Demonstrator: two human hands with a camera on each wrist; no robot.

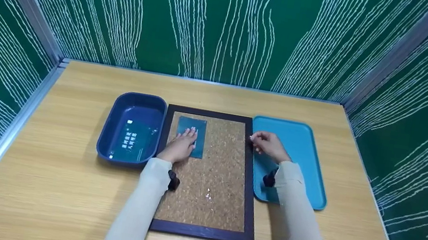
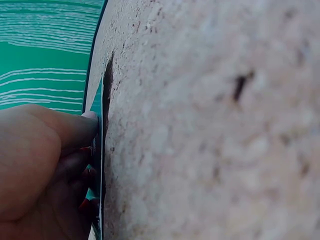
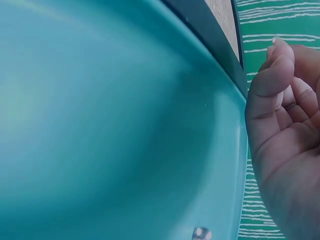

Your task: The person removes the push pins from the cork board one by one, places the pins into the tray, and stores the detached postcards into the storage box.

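Observation:
A dark-framed cork board (image 1: 225, 182) lies on the table. Near its top left, a teal card (image 1: 198, 152) lies flat on the cork. My left hand (image 1: 180, 145) presses on that card with its fingers stretched out; in the left wrist view the thumb and fingers (image 2: 80, 130) touch the card's face. Over the board's right edge, beside the blue tray (image 1: 294, 128), my right hand (image 1: 271, 146) pinches a tiny pale thing, apparently a clear push pin (image 1: 251, 137), between thumb and forefinger. Its tip barely shows above the fingertips in the right wrist view.
Several small clear pieces (image 1: 208, 195) sit on the lower cork. A dark blue bin (image 1: 104, 137) holding teal cards with white print (image 1: 137, 142) stands left of the board. One shiny round piece (image 3: 201, 233) lies in the tray. Green panels with white lines (image 1: 246, 26) enclose the table.

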